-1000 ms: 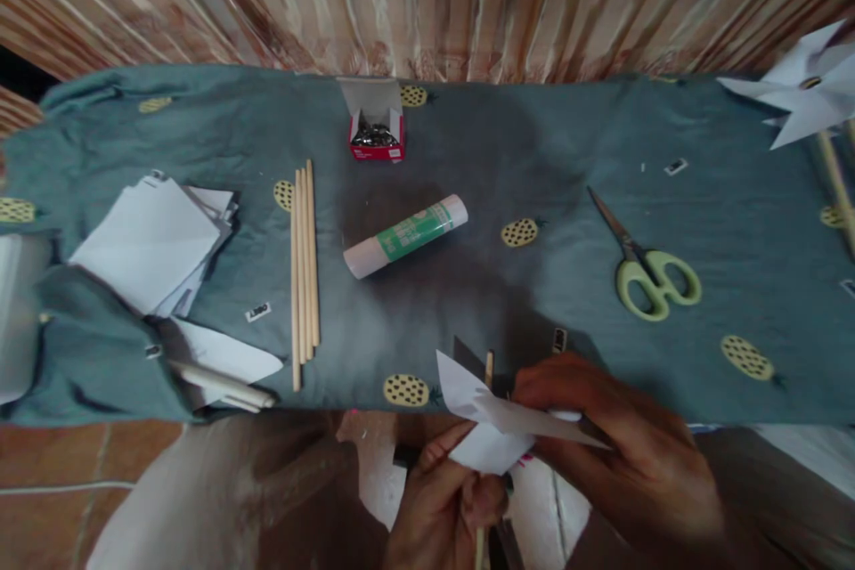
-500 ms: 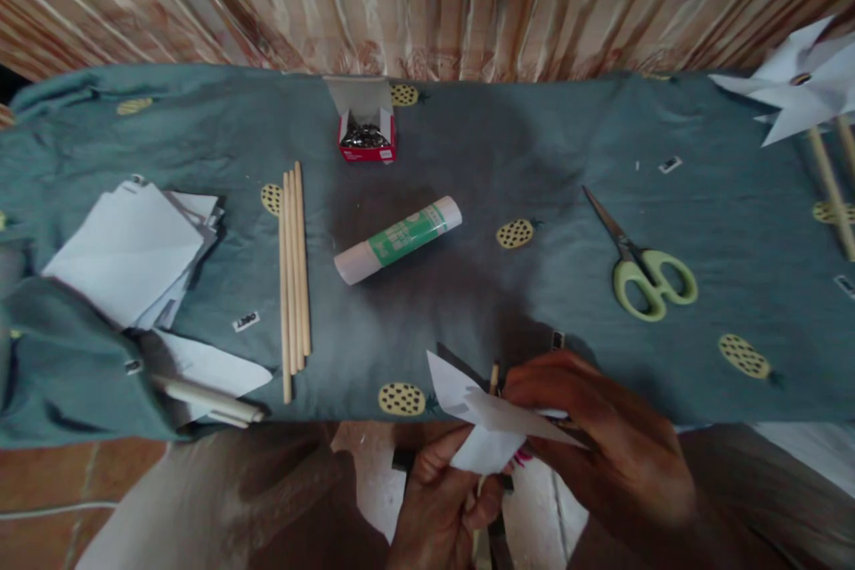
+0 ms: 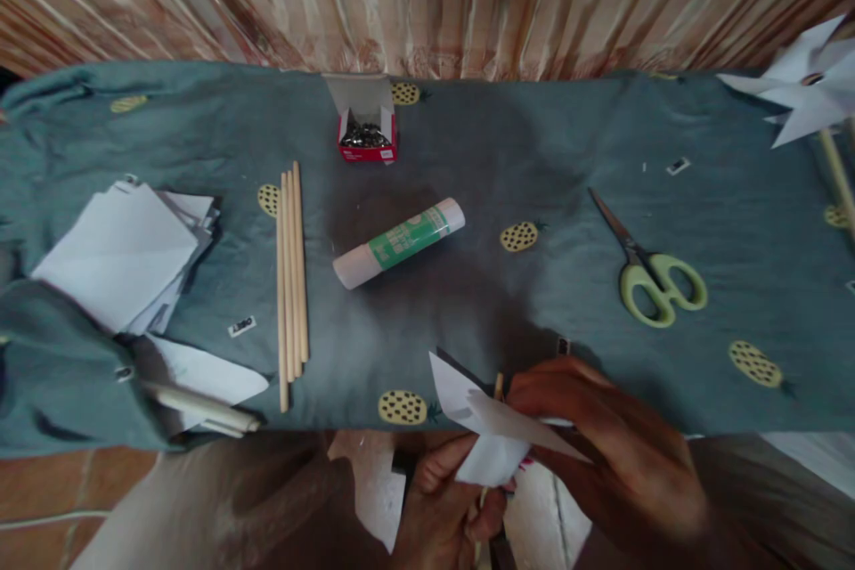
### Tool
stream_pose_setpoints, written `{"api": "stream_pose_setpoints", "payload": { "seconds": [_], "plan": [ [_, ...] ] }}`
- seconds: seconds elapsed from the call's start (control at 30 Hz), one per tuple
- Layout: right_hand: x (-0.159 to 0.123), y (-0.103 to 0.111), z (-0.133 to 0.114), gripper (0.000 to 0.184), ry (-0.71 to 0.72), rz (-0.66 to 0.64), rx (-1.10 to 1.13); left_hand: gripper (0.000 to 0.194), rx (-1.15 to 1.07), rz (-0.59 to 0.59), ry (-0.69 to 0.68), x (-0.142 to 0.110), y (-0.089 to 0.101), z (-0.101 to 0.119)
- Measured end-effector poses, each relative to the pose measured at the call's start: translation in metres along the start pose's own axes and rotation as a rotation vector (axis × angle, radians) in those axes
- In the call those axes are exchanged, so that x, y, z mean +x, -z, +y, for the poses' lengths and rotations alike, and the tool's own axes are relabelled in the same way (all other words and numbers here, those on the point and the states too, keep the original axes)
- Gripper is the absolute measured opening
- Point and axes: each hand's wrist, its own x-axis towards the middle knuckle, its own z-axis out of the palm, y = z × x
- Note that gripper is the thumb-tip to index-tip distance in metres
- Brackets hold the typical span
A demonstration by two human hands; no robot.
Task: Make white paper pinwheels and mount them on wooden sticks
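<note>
At the table's near edge I hold a white paper pinwheel (image 3: 491,427) with folded, pointed blades. My left hand (image 3: 441,499) is closed below it, its fingers around the wooden stick (image 3: 482,499) and against the lower paper. My right hand (image 3: 601,436) is closed on the pinwheel's right side, fingers curled near its middle. The stick's tip (image 3: 499,386) pokes out behind the blades. Paper and knuckles hide the right fingertips and the pinwheel's centre.
On the green cloth (image 3: 534,134) lie a glue stick (image 3: 401,243), scissors (image 3: 658,280), several wooden sticks (image 3: 292,285) and stacked white paper (image 3: 120,254). An open red box (image 3: 367,142) holds small metal pieces. Another pinwheel (image 3: 802,80) is at far right; a pleated curtain (image 3: 427,0) hangs behind.
The camera view has shifted slightly, so the table's items sit a little differently in frame. Both hands keep their hold on the pinwheel, with barely any movement.
</note>
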Motion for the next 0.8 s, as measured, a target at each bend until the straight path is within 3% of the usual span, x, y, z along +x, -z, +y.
{"api": "stream_pose_setpoints", "payload": {
  "seconds": [0.17, 0.37, 0.7, 0.8],
  "plan": [
    [0.002, 0.002, -0.001, 0.026, 0.020, -0.032, 0.042, 0.037, 0.001, 0.009, -0.009, 0.000, 0.001, -0.002],
    [-0.003, 0.000, 0.000, 0.031, 0.003, -0.011, 0.066, 0.031, 0.026, 0.104, 0.039, -0.003, -0.006, 0.004],
    [-0.014, -0.004, 0.005, 0.038, -0.025, -0.006, 0.092, 0.039, 0.027, 0.046, 0.015, 0.002, -0.002, -0.001],
    [-0.014, -0.005, 0.006, 0.035, -0.028, -0.022, 0.095, 0.035, 0.010, 0.096, 0.034, 0.000, -0.003, -0.001]
  ]
}}
